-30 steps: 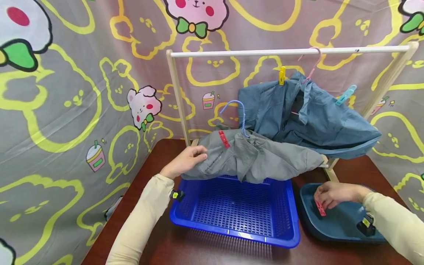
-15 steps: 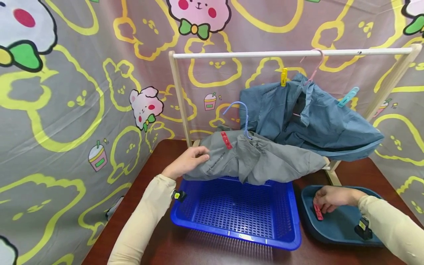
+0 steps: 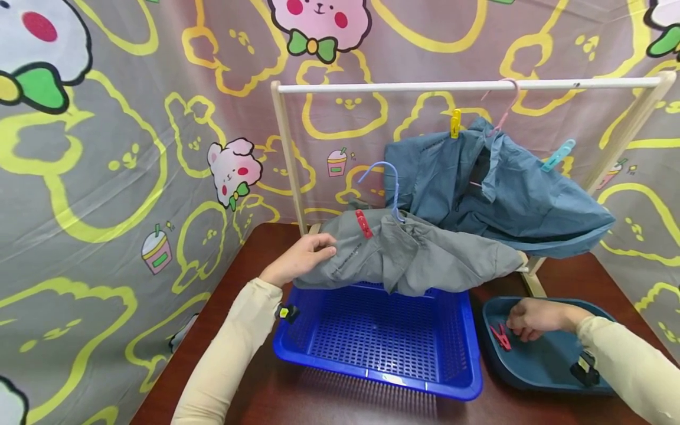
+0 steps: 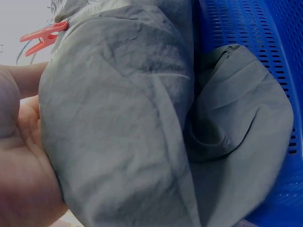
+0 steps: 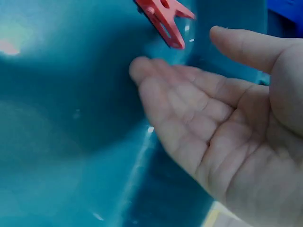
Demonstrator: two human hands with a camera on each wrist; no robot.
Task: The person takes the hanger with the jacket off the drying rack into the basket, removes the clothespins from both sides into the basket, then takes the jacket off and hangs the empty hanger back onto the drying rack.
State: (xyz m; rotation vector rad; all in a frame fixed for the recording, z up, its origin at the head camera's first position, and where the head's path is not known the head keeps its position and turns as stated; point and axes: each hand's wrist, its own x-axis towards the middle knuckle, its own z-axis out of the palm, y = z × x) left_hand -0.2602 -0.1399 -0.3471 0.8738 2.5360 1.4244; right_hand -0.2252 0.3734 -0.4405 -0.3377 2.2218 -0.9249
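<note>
My left hand [image 3: 299, 258] holds the left shoulder of a grey jacket [image 3: 451, 254], its fingertips partly hidden by the cloth in the left wrist view. A blue hanger hook [image 3: 395, 189] rises from the jacket's neck, below the rail. One red clothespin [image 3: 363, 224] is clipped to the jacket's top edge. At the right, my right hand [image 3: 539, 316] is over a dark teal tray [image 3: 563, 360]. Its fingers are loosely bent with nothing between thumb and fingers. Beside the fingertips, a second red clothespin [image 3: 501, 338] lies in the tray.
A blue perforated basket [image 3: 366, 375] sits under the grey jacket, left of the tray. Behind stands a wooden rack with a white rail [image 3: 425, 86]. On it a blue jacket [image 3: 531, 195] hangs from a pink hanger [image 3: 509, 109], with yellow [image 3: 455, 124] and light-blue [image 3: 559, 155] clothespins attached.
My right hand has let go of the red clothespin, which now lies in the tray. The left hand has stayed at the grey jacket.
</note>
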